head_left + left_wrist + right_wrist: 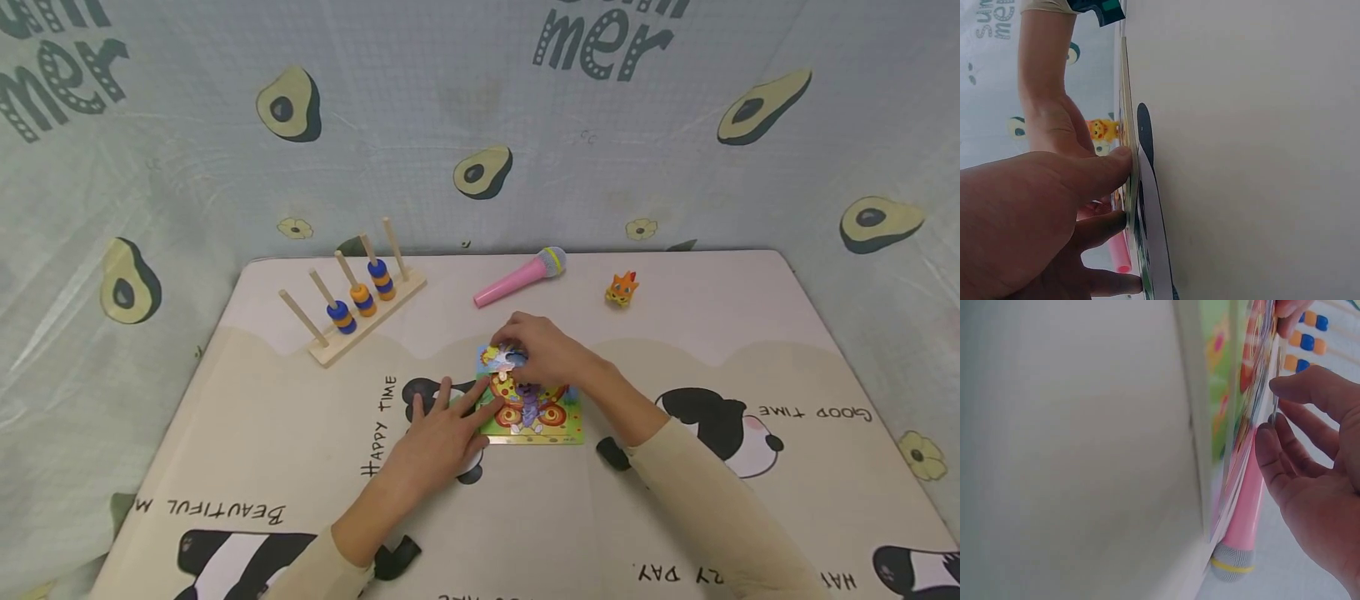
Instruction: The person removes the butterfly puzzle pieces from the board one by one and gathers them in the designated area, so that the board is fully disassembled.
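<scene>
Pinching a puzzle piece (512, 360) in right hand (547, 350) over the puzzle board (551, 433), flat-fingered left hand (442, 433) steadying, probably next aligning it and pressing.

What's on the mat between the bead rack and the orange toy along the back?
The pink microphone lies between the bead rack and the orange toy; otherwise bare mat, seen in the head view.

Back row of the desk, three toys sitting idle.
Far left, a wooden peg rack (352, 304) with blue-and-orange rings; centre, a pink toy microphone (520, 277); right of it, a small orange figure (621, 289).
</scene>
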Demonstrator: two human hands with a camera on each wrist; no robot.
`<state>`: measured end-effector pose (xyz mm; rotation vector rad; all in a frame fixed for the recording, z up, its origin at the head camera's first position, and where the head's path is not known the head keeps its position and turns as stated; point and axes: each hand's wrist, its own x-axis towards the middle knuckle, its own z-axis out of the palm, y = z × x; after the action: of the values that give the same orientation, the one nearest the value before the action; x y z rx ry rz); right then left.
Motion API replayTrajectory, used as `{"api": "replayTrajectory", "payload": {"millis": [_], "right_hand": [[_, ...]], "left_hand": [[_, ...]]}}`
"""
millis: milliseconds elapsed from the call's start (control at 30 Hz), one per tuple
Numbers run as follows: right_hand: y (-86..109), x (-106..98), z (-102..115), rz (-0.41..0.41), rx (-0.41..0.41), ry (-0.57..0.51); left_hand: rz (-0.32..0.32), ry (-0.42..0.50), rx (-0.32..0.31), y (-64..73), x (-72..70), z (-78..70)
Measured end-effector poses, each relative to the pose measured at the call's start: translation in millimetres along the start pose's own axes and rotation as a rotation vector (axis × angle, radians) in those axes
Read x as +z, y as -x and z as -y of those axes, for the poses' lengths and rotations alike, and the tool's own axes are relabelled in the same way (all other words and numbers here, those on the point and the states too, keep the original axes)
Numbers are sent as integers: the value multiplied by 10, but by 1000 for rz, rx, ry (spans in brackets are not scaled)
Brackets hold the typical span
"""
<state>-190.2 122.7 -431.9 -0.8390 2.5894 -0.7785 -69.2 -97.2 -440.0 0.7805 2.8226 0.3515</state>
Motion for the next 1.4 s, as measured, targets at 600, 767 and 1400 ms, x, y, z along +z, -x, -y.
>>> {"api": "replayTrajectory", "payload": {"millis": [600,767,1400], "right_hand": [[385,-298,-438,-124,65,-56],[493,-368,-562,-141,95,-27],[711,-443,-854,-150,120,12]], "left_hand": [[-1,3,7,4,12,31],[-2,2,7,0,24,30],[-8,-31,20,-9,14,16]]}}
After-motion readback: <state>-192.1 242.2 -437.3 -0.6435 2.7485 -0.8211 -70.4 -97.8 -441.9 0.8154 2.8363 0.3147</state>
